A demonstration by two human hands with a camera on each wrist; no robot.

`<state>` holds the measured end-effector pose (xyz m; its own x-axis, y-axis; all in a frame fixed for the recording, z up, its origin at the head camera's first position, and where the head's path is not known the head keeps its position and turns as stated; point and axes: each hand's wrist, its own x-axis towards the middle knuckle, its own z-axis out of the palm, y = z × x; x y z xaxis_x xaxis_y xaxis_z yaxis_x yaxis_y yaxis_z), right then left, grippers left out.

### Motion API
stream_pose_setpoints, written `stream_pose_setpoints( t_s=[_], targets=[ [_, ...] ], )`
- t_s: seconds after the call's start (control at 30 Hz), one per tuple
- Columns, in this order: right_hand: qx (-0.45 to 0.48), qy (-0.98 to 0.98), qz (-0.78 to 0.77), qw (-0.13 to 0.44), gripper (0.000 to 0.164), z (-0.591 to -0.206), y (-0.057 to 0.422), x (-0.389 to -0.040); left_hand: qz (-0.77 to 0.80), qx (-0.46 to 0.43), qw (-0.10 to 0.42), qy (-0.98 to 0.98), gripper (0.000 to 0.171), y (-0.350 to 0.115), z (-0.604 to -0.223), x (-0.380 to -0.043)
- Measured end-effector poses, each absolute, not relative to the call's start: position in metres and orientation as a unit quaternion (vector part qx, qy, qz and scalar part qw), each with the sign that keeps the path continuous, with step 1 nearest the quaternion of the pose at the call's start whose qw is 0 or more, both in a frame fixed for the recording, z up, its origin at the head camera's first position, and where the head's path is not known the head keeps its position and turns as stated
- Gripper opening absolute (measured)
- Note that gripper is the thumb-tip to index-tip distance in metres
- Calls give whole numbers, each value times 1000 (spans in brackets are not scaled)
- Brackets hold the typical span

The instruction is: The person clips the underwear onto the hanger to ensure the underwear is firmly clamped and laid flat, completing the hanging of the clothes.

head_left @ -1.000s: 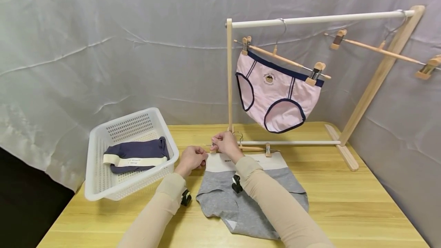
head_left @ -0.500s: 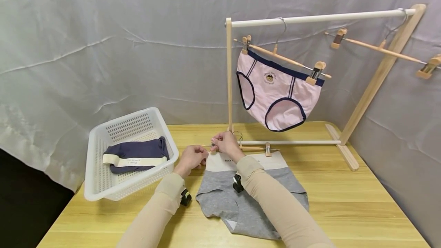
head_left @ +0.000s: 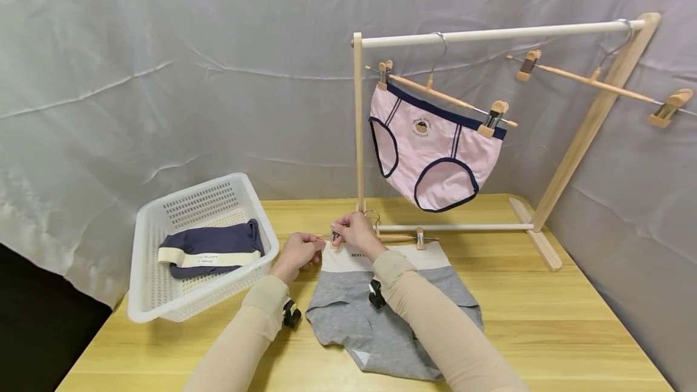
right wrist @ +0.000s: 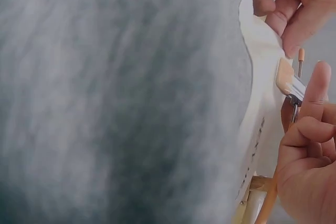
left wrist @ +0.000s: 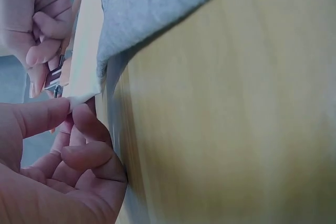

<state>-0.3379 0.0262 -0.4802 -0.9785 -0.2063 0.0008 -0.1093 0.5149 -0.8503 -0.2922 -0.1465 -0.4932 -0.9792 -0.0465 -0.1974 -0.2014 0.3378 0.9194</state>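
Grey briefs point(head_left: 348, 313) with a white lettered waistband point(head_left: 435, 254) lie flat on the table. My left hand point(head_left: 296, 253) pinches the waistband's left corner between thumb and index finger, plainly seen in the left wrist view. Along the waistband lies a wooden hanger point(head_left: 400, 236). My right hand point(head_left: 356, 233) pinches the hanger's left clip point(right wrist: 285, 77), whose wooden tip sits against the white band in the right wrist view. The right clip point(head_left: 420, 239) is on the band's other side. My right forearm covers part of the briefs.
A white basket point(head_left: 143, 259) with folded navy underwear point(head_left: 212, 241) stands at left. Behind the hands rises a wooden rack point(head_left: 358, 126). Pink briefs point(head_left: 435, 144) hang from it by a clip hanger. Another hanger point(head_left: 593, 80) hangs at right, its clips bare.
The head view has shifted slightly, so everything sits a little further left and lower. Slightly more of the left clip shows at my right fingertips. Both hands otherwise keep their places.
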Motion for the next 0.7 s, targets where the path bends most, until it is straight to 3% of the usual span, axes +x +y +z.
stream_pose_setpoints(
  t_s=[0.7],
  targets=[
    [-103,826,-539,129,36,-484,32,-333,546,-78,77,831,15,-150,-494,-295]
  ],
)
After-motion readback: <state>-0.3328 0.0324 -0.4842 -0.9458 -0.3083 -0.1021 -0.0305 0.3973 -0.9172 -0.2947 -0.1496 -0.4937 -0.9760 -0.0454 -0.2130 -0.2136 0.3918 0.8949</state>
